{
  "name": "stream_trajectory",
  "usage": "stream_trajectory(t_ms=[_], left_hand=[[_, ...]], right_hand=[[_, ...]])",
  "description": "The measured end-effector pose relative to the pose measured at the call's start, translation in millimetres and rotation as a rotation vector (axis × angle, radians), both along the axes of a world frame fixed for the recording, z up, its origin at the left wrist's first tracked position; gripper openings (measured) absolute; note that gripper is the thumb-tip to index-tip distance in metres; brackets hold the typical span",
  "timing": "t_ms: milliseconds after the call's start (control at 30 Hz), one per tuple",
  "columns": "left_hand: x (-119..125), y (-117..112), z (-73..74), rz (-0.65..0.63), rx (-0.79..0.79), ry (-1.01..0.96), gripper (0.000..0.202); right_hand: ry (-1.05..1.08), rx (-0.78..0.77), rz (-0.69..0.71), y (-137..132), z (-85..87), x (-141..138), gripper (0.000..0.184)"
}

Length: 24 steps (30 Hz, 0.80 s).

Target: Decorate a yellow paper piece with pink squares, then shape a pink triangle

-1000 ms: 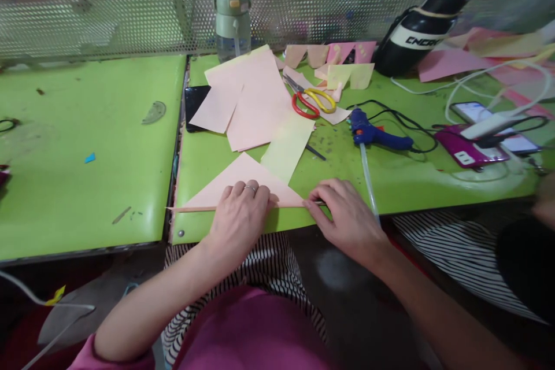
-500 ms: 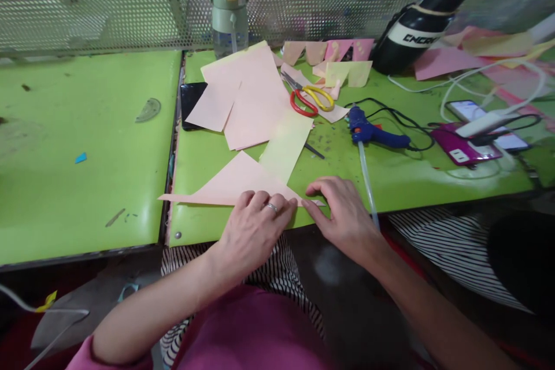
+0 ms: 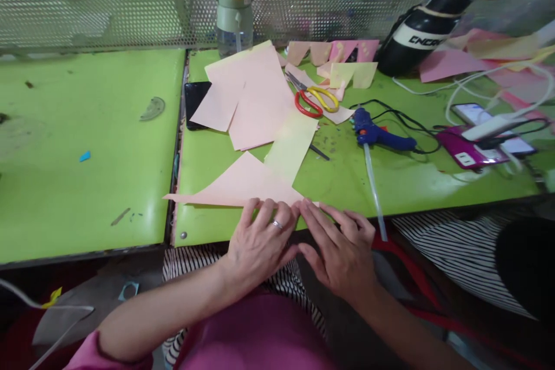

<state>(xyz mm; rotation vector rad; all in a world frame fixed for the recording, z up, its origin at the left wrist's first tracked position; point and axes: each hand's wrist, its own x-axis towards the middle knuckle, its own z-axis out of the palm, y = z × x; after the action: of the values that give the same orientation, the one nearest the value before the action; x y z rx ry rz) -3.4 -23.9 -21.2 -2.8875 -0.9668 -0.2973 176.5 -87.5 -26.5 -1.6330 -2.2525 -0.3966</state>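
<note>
A pink sheet of paper lies at the table's front edge, its near side folded into a narrow strip that tapers to a point at the left. My left hand, with a ring on one finger, has its fingers bent over the fold and holds the sheet down. Beside it, my right hand lies with fingers stretched along the fold's right end, thumb apart. The two hands meet at the fingertips and cover the right part of the fold. Behind the sheet, a pale yellow paper strip touches it.
Farther back are stacked pink sheets, scissors with red and yellow handles, and a black phone. To the right lie a blue glue gun, its glue stick, cables and phones. Bottles stand along the mesh screen.
My right hand has moved left and turned, its fingers now stretched flat against the fold beside my left hand. My left hand stays on the sheet. The view has shifted slightly.
</note>
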Motion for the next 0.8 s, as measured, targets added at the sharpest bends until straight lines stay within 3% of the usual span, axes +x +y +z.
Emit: stream_trajectory(t_ms=[200,400,500,667,800], left_hand=[[-12,-3,-8.7,0.031,0.044,0.043,0.077],[-32,-1,-8.6,0.032,0.034,0.039,0.099],[-37,1,-7.7,0.011,0.043,0.045,0.104],[-37,2,-8.9,0.01,0.043,0.046,0.105],[-38,1,-9.3,0.011,0.039,0.027,0.104]], right_hand=[[-0.049,0.061,0.019,7,-4.2,-1,0.063],[-0.078,0.068,0.046,13,-1.0,2,0.054],[-0.1,0.044,0.012,14,3.4,-6,0.05],[-0.202,-0.017,-0.083,14,8.1,-21,0.06],[-0.207,-0.045,-0.112,10,8.3,-18,0.057]])
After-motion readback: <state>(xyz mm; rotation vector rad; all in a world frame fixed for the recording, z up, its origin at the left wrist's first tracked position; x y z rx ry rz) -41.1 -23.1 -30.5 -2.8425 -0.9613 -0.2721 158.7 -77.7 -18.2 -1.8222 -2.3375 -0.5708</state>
